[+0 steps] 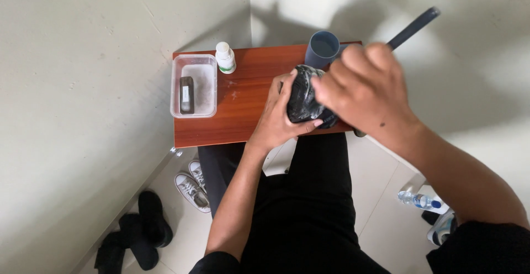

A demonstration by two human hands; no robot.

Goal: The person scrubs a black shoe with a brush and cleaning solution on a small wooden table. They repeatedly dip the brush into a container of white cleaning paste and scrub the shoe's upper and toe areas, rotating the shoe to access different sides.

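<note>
Here we are gripping a dark, glossy, rounded thing (302,100), seemingly a shoe, over the near edge of the small wooden table (243,108); its long axis is running roughly from twelve to six o'clock, though we cannot tell which end is the toe. Our left hand (279,116) is wrapping around it from nine o'clock, thumb underneath. Our right hand (361,86) is closing over it from three o'clock, gripping a long dark handle (414,26) pointing toward two o'clock. At twelve o'clock a grey plastic cup (323,47) is standing upright. Toward ten o'clock, a white bottle (225,57) and a clear plastic tub (194,86) are sitting.
</note>
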